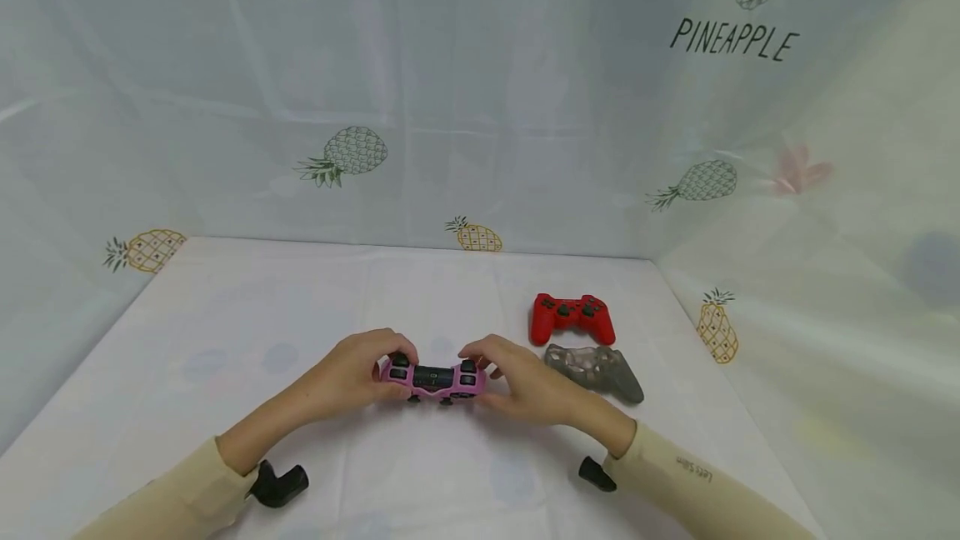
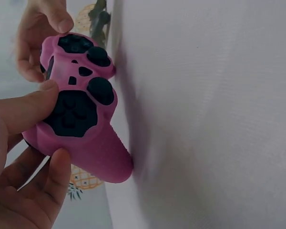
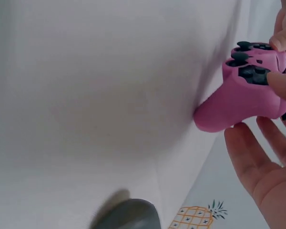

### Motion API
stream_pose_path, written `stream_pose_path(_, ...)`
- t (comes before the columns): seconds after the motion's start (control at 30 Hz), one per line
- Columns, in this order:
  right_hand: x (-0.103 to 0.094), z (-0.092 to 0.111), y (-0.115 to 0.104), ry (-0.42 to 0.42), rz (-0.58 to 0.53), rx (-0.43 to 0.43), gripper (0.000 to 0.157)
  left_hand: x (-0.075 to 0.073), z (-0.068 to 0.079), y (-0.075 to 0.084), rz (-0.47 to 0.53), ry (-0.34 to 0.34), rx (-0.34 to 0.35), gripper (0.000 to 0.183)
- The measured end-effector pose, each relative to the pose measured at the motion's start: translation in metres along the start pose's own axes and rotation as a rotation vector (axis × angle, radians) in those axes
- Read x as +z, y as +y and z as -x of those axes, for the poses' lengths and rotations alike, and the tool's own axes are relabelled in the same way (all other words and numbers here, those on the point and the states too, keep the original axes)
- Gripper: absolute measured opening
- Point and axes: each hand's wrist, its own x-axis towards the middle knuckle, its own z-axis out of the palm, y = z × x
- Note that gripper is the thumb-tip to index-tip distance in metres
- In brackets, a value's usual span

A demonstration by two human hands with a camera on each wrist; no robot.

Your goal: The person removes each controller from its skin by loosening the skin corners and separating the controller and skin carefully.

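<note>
Both hands hold one pink game controller (image 1: 433, 380) with black buttons and sticks, at the middle of the white table. In the head view its shoulder-button edge faces up, and its grips seem to point down onto the cloth. My left hand (image 1: 367, 373) pinches the left end, thumb on the front near the direction pad (image 2: 72, 114) and fingers behind. My right hand (image 1: 528, 382) pinches the other end the same way; in the right wrist view the pink grip (image 3: 229, 105) touches the cloth. The controller's back is mostly hidden.
To the right lie a red controller (image 1: 572, 319) and, just nearer, a grey patterned controller (image 1: 596, 371), close to the right hand. White cloth covers the table (image 1: 225, 315). A pineapple-print curtain (image 1: 525, 107) rises behind and at the sides. Black wrist devices (image 1: 279, 486) hang under both sleeves.
</note>
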Motion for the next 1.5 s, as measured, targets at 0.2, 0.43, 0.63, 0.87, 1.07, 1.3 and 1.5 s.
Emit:
stream_pose_path(0.2,-0.014,-0.013,0.001,-0.098,-0.086,-0.127,0.046,-0.006,-0.005,0.003,-0.047,-0.032,0.020,0.039)
stream_pose_path(0.43,-0.030,-0.032,-0.001,-0.272,-0.147,-0.038,0.047,-0.014,-0.009,0.000,-0.016,-0.086,0.007,0.037)
stream_pose_path(0.63,-0.033,-0.038,-0.002,-0.357,-0.228,0.028,0.046,-0.024,-0.010,-0.004,0.058,-0.156,0.001,0.035)
stream_pose_path(0.87,-0.028,-0.041,0.002,-0.386,-0.201,0.009,0.047,-0.029,-0.012,-0.006,0.020,-0.195,0.011,0.035)
stream_pose_path(1.07,-0.031,-0.049,-0.001,-0.402,-0.096,-0.091,0.045,-0.030,-0.011,-0.006,0.004,-0.203,-0.007,0.035)
stream_pose_path(1.3,-0.035,-0.068,-0.006,-0.465,-0.025,-0.101,0.021,-0.031,-0.011,-0.006,0.011,-0.207,-0.020,0.036)
stream_pose_path(1.5,-0.041,-0.086,-0.010,-0.595,-0.027,-0.005,0.013,-0.030,-0.012,-0.006,0.005,-0.207,0.002,0.036)
